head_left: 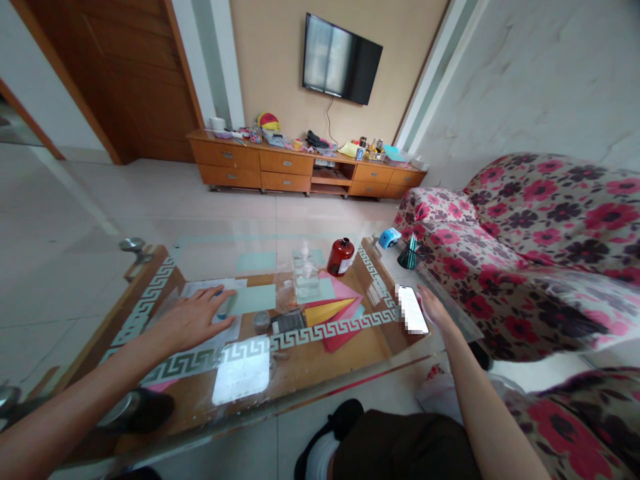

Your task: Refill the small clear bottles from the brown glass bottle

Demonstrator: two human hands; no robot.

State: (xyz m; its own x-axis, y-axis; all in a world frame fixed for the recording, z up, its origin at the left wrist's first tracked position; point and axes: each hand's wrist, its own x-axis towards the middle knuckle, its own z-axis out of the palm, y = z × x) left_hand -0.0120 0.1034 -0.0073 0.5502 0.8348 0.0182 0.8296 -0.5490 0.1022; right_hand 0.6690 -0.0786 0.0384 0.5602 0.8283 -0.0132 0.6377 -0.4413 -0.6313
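Note:
My left hand point(197, 317) is spread palm down over the left part of the glass table point(345, 353), its fingers stretched and apart. A small blue thing point(223, 308) shows between its thumb and fingers; whether they touch it I cannot tell. White papers point(233, 331) lie below this hand. At the table's right end my right hand point(433, 311) grips the right edge of a phone point(414, 312) with a lit white screen. Its fingers are partly hidden by the phone. A blue object point(389, 238) and a black pen holder point(411, 255) stand beyond it.
Mid-table are a brown bottle point(342, 257), a clear pump bottle point(305, 273), a small round container point(261, 323) and red and yellow paper point(330, 311). A dark cylinder point(143, 410) is near my left forearm. A flowered sofa point(540, 227) stands right; a cabinet point(285, 172) stands ahead.

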